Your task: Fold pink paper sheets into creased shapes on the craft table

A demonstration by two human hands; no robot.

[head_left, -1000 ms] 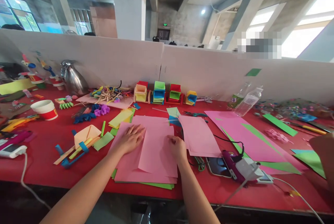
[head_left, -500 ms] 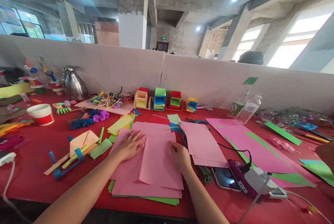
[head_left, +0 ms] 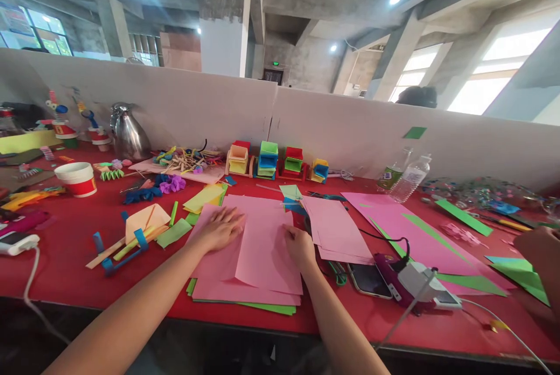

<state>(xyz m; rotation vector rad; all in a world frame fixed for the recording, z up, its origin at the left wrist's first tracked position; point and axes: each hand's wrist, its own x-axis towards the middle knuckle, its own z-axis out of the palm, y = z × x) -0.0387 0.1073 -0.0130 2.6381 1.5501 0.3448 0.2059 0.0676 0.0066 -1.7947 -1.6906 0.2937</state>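
A sheet of pink paper (head_left: 263,249) lies in front of me on a stack of more pink sheets (head_left: 245,294), its right part folded over and its near left corner slightly raised. Green sheets (head_left: 282,309) peek out below the stack. My left hand (head_left: 221,230) rests flat on the pink paper, fingers stretched out, left of the folded part's edge. At the right edge of that part, my right hand (head_left: 301,246) has its fingers closed, thumb and forefinger pinching the paper.
Beside my right hand are another pink stack (head_left: 336,234), a phone (head_left: 370,279) and a purple power strip (head_left: 387,267). To the left lies a paper-and-stick piece (head_left: 144,224); a paper cup (head_left: 76,179) stands beyond. Small paper boxes (head_left: 268,159) line the partition. Another person's hand (head_left: 536,245) is at right.
The camera view has shifted slightly, so the table sits a little higher in the picture. Both hands keep their places on the pink paper. The other person's hand at right shows more.
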